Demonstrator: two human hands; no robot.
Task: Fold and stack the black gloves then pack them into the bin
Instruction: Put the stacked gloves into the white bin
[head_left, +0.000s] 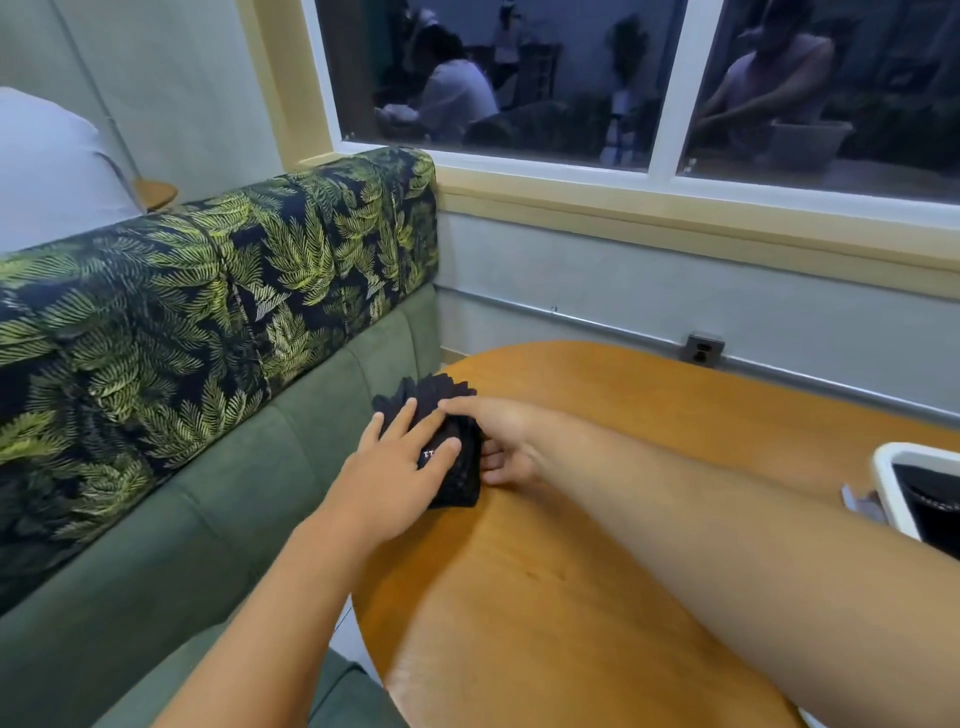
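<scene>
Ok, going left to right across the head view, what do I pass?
Sofa → gloves → outlet → bin. The left hand and right hand overlap the gloves, so I leave them unplaced.

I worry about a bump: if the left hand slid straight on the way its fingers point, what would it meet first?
The left hand lies flat on the black gloves, so it would push those first. Beyond them comes probably the green sofa back, though depth is unclear.

Two hands, one glove stack, one bin, one table.
</scene>
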